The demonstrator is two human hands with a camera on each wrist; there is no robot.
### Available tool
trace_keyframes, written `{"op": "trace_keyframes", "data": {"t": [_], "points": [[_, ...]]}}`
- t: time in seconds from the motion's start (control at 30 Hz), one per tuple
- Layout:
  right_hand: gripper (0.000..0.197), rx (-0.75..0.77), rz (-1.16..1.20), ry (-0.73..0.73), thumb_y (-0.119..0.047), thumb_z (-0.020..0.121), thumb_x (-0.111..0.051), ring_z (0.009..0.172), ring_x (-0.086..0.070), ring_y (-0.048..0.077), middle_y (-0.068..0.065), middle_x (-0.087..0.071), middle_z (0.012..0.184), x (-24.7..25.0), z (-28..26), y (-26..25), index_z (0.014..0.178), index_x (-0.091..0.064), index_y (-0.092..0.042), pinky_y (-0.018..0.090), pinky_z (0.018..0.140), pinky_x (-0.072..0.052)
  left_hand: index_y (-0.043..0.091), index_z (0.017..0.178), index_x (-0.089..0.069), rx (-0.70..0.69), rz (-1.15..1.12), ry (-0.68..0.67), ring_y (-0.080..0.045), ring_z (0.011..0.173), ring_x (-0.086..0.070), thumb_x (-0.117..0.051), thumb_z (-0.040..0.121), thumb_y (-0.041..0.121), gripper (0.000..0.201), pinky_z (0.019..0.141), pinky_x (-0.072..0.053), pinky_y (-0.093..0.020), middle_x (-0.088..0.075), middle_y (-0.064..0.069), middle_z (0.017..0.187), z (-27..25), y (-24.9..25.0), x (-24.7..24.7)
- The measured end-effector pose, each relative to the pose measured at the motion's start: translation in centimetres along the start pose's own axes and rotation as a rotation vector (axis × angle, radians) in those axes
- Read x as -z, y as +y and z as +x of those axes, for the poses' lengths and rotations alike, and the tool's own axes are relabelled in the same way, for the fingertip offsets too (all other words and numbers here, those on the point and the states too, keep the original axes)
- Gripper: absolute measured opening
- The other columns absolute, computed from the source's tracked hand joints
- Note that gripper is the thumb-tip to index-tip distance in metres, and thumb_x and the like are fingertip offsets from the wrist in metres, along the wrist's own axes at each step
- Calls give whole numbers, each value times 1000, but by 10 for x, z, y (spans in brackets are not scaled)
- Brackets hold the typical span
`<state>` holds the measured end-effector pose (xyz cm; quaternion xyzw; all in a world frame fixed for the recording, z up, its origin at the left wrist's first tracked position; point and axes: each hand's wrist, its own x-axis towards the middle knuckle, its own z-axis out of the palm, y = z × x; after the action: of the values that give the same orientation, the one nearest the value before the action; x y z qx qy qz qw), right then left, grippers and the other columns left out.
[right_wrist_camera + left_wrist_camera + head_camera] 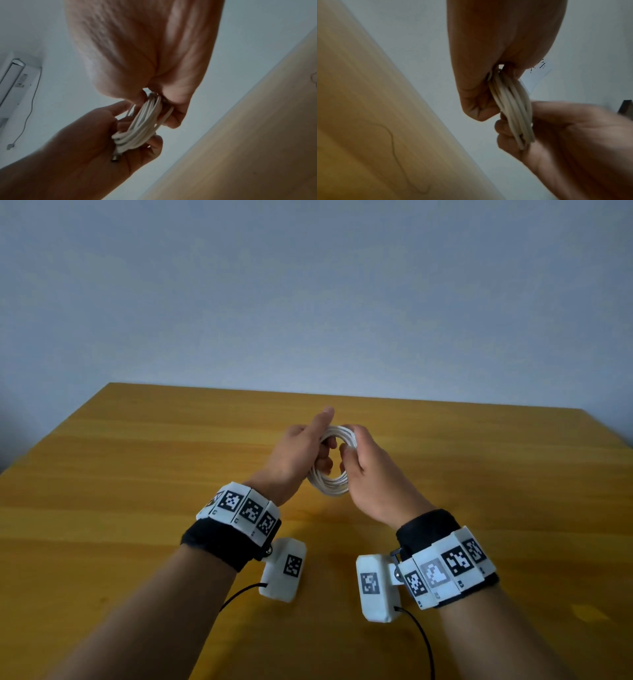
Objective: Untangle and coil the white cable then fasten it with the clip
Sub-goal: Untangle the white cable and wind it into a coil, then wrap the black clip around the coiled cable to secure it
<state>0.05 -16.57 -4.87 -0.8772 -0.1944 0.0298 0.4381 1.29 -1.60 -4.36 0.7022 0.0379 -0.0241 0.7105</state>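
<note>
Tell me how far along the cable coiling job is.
Done, by the look of it: the white cable is untangled and wound into a round coil, with no loose length on the table. In hand: the left hand and right hand grip opposite sides of the coil above the table; a metal plug lies against the left palm. Left: fastening. No clip can be made out in any view.

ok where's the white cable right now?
Head view, centre: the white cable is a coil held above the wooden table, gripped between the left hand and the right hand.
</note>
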Motion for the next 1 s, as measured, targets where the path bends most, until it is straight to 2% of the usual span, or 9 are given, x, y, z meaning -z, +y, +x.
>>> {"op": "trace_keyframes", "data": {"t": [0.1,0.17,0.33,0.4,0.47,0.53,0.63,0.83,1.0], "points": [[34,-14,14,57,-25,112,-32,57,-52,-14,-12,-50,83,0,3,5,144,-42,-16,10,52,-40,5,88,-70,-73,101,-64,-16,57,-50,-45,102,49,52,56,-39,-28,-47,5,57,0,-8,0],[35,-39,13,70,-26,112,-32,56,-52,-9,-11,-51,83,0,5,8,144,-42,-17,11,50,-39,5,98,-70,-123,178,-88,-18,65,-52,-41,105,44,49,64,-41,-33,-51,7,59,0,-12,2],[37,-109,2,-16,-30,111,-36,57,-46,7,-3,-58,82,4,8,10,147,-43,-21,15,48,-35,15,76,-50,-173,392,-95,-23,69,-52,-30,107,41,46,65,-40,-38,-47,8,57,4,-12,2],[48,-129,7,-48,-42,108,-41,79,-63,6,-1,-69,103,15,10,10,152,-38,-22,17,67,-47,14,75,-47,-172,418,-100,-22,66,-51,-30,108,40,45,64,-38,-36,-45,7,58,6,-10,0],[68,-171,59,-56,-60,102,-42,114,-65,11,-2,-66,132,29,10,12,159,-31,-23,34,99,-52,14,75,-46,-180,415,-103,-18,61,-50,-30,108,39,44,63,-38,-34,-43,7,58,10,-9,1],[60,-196,92,-31,-62,101,-39,116,-66,11,-7,-64,133,46,7,16,148,-45,-25,45,107,-51,15,75,-43,-194,426,-96,-15,58,-49,-29,108,40,44,61,-37,-32,-41,6,59,12,-5,2],[27,-274,-71,-40,-43,107,-43,112,-65,11,-7,-65,127,74,-4,24,127,-59,-33,45,106,-51,15,74,-40,-223,477,-77,-18,63,-48,-29,108,40,44,60,-37,-32,-41,2,64,12,-2,3],[45,-503,-465,-261,-42,96,-66,120,-59,18,-5,-61,136,85,-22,37,137,-59,-24,32,92,-47,17,74,-40,-253,503,-53,-21,67,-46,-29,108,39,42,61,-37,-35,-41,0,66,11,6,1],[25,-502,-532,-266,-28,92,-76,99,-65,16,0,-72,112,69,-21,43,113,-75,-15,26,72,-46,18,75,-42,-277,544,-50,-21,68,-48,-28,108,41,42,59,-38,-33,-46,1,67,9,15,-5]]}}
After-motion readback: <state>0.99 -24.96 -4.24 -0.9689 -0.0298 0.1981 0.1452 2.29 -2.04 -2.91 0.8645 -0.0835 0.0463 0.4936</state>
